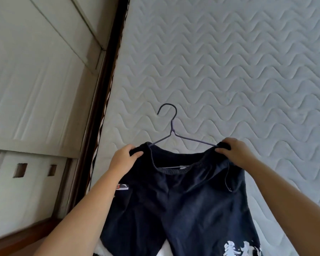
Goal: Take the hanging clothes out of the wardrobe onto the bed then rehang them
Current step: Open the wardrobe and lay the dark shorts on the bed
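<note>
Quilted white mattress point(229, 61) lies beneath dark navy shorts point(183, 200), whose waistband is stretched over a thin wire hanger point(171, 124). Left hand point(124, 159) pinches one waistband corner and right hand point(233, 152) the other, fingers curled. Dark bed frame point(109, 71) and pale panelled doors point(35, 80) at left.

Left hand point(123, 159), right hand point(233, 151) pinching (fingers point(137, 153) probably curled).

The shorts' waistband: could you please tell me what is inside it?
A wire hanger: hook and arms stick out, bar shows inside. Its ends are hidden by the waistband, gripped by left hand and right hand.
</note>
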Tool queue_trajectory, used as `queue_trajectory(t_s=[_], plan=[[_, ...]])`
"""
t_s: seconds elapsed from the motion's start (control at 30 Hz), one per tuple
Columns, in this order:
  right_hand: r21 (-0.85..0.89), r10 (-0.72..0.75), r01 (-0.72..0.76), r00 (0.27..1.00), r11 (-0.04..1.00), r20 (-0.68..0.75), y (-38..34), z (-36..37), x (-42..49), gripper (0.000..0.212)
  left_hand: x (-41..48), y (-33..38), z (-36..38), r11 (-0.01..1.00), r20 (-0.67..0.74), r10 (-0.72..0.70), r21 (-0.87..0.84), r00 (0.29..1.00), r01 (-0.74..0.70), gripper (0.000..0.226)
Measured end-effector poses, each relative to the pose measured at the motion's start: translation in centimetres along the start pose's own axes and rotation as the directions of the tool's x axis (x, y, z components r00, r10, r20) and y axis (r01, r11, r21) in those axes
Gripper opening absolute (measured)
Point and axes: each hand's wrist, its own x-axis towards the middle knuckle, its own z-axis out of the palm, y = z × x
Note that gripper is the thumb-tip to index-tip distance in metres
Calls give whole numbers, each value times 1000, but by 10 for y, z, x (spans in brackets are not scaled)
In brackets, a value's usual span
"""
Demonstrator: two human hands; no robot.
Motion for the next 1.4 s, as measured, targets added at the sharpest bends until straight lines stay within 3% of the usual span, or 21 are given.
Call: queue_trajectory(t_s=[0.2,0.43,0.63,0.7,0.83,0.93,1.17,1.27,1.4], plan=[[6,61,-61,998,998,-28,33,31,81,34,77,-4,49,993,-95,-35,107,995,45,33],[-60,134,-134,991,989,-7,70,58,124,27,135,-5,77,985,-186,36,174,982,-4,27],[27,28,-23,979,999,-202,54,40,175,23,186,15,62,977,-299,171,178,939,-121,35],[30,14,-8,976,1000,-218,46,34,197,24,215,21,59,953,-274,210,272,939,-134,34],[-60,34,-50,967,997,-253,45,43,222,29,249,21,73,939,-198,142,338,970,-69,33],[-79,31,-56,955,995,-295,49,51,221,29,252,14,82,920,-208,142,388,968,-52,35],[98,141,-114,936,989,-324,39,51,200,42,230,17,83,896,-175,141,441,974,-50,47],[115,181,-152,934,982,-309,39,52,166,54,195,21,84,913,-176,102,408,979,-22,60],[149,239,-206,936,967,-257,44,43,106,54,135,29,74,947,-198,153,308,968,-86,51]])
